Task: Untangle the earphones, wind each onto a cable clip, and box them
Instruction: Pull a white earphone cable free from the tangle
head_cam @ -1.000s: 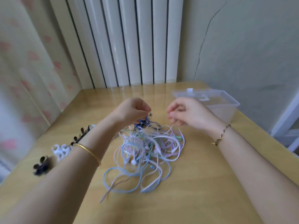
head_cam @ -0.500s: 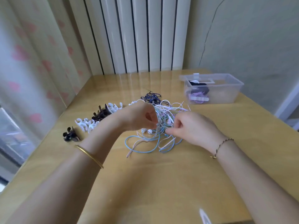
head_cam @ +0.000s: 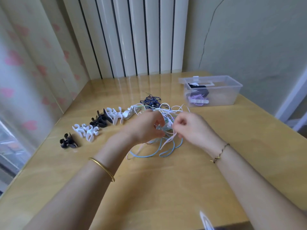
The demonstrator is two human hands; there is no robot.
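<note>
**Free one cord before reaching for a clip**

The earphones (head_cam: 176, 110) lie tangled mid-surface (head_cam: 149, 188). The left hand (head_cam: 146, 127) pinches a bunch of cords, and the right hand (head_cam: 192, 128), fingers curled, nips a strand just beside it. Hold the bunch steady and feed one cord out slowly from a loose end, since yanking would likely tighten the knots. The cable clips (head_cam: 114, 116) wait in a row at left, and the box (head_cam: 232, 95) stands far right.

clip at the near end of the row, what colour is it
The clip is black; head view shows it.
</note>
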